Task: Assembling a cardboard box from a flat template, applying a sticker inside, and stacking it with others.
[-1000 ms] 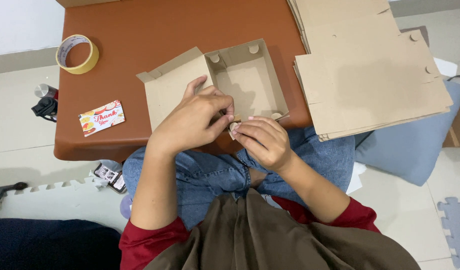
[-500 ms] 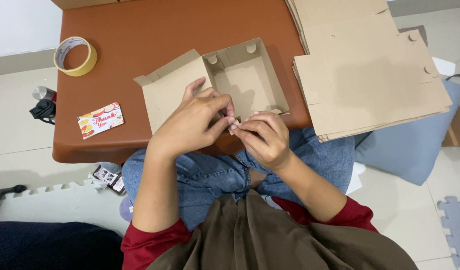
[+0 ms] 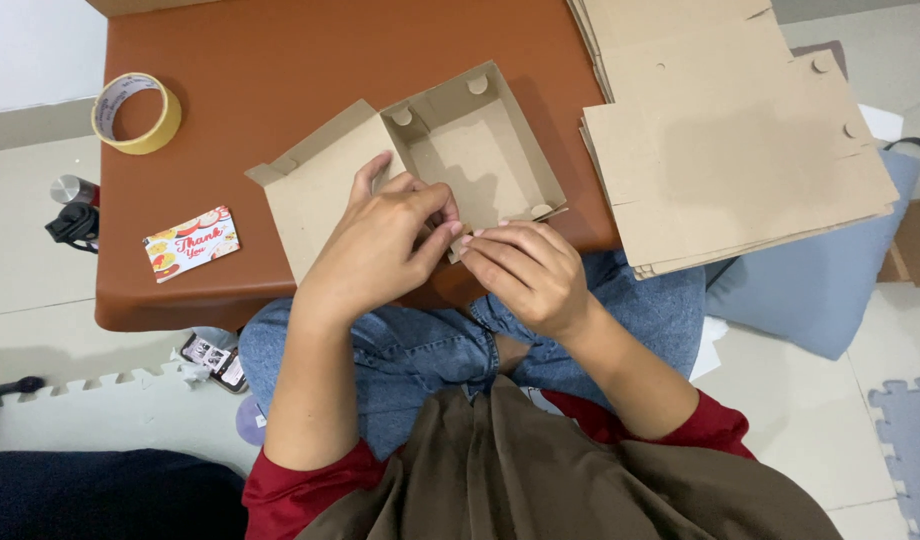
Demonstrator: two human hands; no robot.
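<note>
A small brown cardboard box sits half folded on the reddish-brown table, its lid flap spread to the left. My left hand rests over the box's near left corner, fingers curled on the near wall. My right hand pinches the same near wall from the right, fingertips almost touching the left hand's. The near wall itself is mostly hidden under my fingers.
A stack of flat cardboard blanks lies at the table's right. A roll of yellow tape and a small printed card lie at the left. A blue cushion sits on the floor to the right; small items lie left of my knees.
Both hands stay on the box's near wall; the fingers have shifted slightly closer together. The box has barely moved.
</note>
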